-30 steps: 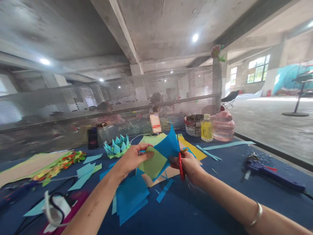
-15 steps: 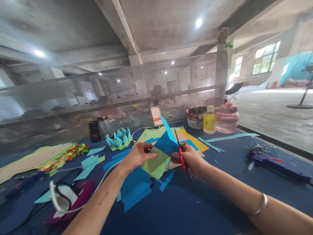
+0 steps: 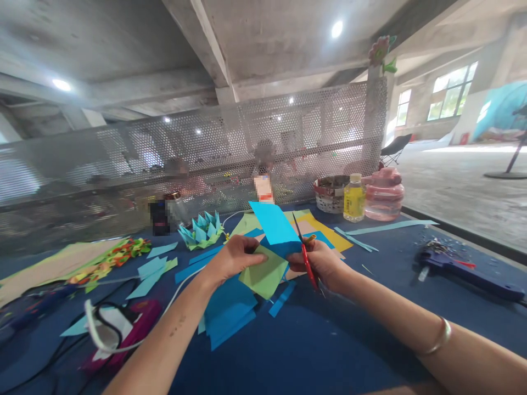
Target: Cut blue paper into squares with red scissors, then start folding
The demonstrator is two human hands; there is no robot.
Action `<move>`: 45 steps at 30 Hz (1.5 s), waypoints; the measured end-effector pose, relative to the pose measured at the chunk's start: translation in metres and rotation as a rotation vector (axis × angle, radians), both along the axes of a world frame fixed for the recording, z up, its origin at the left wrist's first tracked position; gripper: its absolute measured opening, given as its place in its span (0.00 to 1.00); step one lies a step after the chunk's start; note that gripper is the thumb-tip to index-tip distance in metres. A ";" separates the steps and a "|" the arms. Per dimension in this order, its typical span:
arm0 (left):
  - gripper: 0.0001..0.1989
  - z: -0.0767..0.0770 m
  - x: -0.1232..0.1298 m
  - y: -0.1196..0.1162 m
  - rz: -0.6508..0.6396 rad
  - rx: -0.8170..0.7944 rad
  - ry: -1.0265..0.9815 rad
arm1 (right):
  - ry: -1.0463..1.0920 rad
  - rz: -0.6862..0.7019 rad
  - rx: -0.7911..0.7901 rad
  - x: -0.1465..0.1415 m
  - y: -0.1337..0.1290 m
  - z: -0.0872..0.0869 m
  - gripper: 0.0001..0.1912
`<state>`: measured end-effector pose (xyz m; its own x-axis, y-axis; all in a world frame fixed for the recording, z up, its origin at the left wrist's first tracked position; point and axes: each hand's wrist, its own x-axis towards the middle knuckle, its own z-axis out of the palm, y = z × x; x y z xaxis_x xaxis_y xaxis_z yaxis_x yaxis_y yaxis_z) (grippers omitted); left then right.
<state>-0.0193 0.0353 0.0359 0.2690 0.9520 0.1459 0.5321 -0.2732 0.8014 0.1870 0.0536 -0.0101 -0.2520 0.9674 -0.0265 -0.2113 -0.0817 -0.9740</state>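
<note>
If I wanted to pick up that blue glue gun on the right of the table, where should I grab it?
Grip the glue gun around its long dark-blue body, coming down from above. It lies flat on its side on the table, body clear, with its cord probably trailing off right. Avoid the nozzle end at its left.

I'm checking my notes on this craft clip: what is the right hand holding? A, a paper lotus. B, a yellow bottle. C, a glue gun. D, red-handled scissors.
D: the right hand grips the red-handled scissors at the blue paper; the glue gun lies apart on the table.
</note>
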 end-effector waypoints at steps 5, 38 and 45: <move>0.15 0.003 0.003 -0.001 0.051 0.018 0.051 | 0.009 -0.002 -0.012 0.000 0.000 0.000 0.15; 0.15 -0.014 -0.071 -0.041 0.568 0.166 0.927 | 0.228 -0.167 -0.156 0.006 0.009 0.008 0.15; 0.27 -0.001 -0.017 -0.043 -0.276 -0.270 -0.123 | 0.234 -0.162 -0.133 0.005 0.008 0.007 0.15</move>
<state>-0.0362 -0.0073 0.0350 0.5159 0.8550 -0.0519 0.3636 -0.1637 0.9171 0.1919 0.0620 -0.0031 -0.1092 0.9874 -0.1147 -0.4489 -0.1519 -0.8806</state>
